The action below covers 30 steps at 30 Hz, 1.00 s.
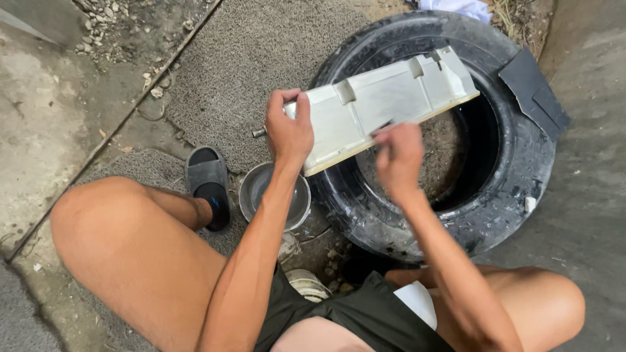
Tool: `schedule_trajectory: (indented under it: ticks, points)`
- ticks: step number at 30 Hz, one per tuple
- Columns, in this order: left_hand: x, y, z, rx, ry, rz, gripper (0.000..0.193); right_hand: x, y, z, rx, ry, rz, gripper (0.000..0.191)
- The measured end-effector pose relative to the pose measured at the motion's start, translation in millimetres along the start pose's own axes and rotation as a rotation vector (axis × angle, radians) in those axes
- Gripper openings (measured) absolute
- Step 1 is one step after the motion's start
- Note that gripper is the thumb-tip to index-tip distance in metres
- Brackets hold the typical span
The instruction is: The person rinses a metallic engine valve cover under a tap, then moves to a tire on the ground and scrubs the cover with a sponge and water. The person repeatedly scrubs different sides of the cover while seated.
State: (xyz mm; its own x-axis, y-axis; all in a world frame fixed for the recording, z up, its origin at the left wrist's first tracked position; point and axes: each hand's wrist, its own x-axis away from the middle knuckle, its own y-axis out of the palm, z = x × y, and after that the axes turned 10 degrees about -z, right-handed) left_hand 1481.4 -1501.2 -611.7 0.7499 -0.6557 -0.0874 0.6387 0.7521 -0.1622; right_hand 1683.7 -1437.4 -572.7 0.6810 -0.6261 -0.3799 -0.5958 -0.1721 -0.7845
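— Where, taking the tyre (521, 169) as landmark?

— Above its left half: long grey-white plastic cover (385, 104), held in the air, not resting on the rubber. Long axis slanting from lower left, just off the tyre's left edge, up to the right over the tyre's hole.

— Left grip?

— Left hand (289, 130) clenched around the cover's lower-left end, thumb on the near face, fingers wrapped behind. Small metal stub (259, 133) poking out just left of that hand, away from the tyre.

— And the right?

— Right hand (399, 151) over the tyre's near-left part, pinched shut on something thin and dark (383, 126), tip touching the cover's near edge around mid-length. Blurred; kind of tool impossible to tell.

— Nearer hand to the cover's far end?

— Right, though well short of it. Far end toward the tyre's upper right, free of both grips. Cover lying up and to the right from the left grip, so all its weight hanging off that one end.

— Anything else near the tyre?

— Round metal bowl (274, 195) on the ground just beside the tyre's left wall, below the left hand. Dark sandal (208, 186) farther left. Black flat sheet (535, 91) lying on the tyre's upper-right shoulder.
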Motion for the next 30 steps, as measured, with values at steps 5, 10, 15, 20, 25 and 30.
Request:
schedule_trajectory:
  ticks: [5, 10, 15, 20, 25, 30]
  points:
    - [-4, 0, -2, 0.072, 0.01, -0.014, 0.016, 0, -4, 5, -0.027, -0.087, -0.05, 0.019]
    - [-1, 1, -4, -0.01, 0.045, 0.011, 0.015, 0, -7, 16, 0.027, 0.027, 0.095, 0.019]
    - [-6, -3, -6, 0.055, 0.001, -0.017, 0.015, 11, 5, 14, -0.094, -0.128, -0.109, 0.021]
    - [-5, -3, 1, 0.01, 0.0, -0.026, 0.016, -15, -28, 41, 0.093, 0.105, 0.053, 0.012]
    - [-2, 4, 3, -0.004, 0.063, -0.021, 0.015, 18, 0, 9, -0.074, -0.037, -0.003, 0.016]
    - [-9, -4, -7, 0.048, 0.05, -0.054, 0.015, 10, -4, 50, -0.038, -0.042, -0.022, 0.018]
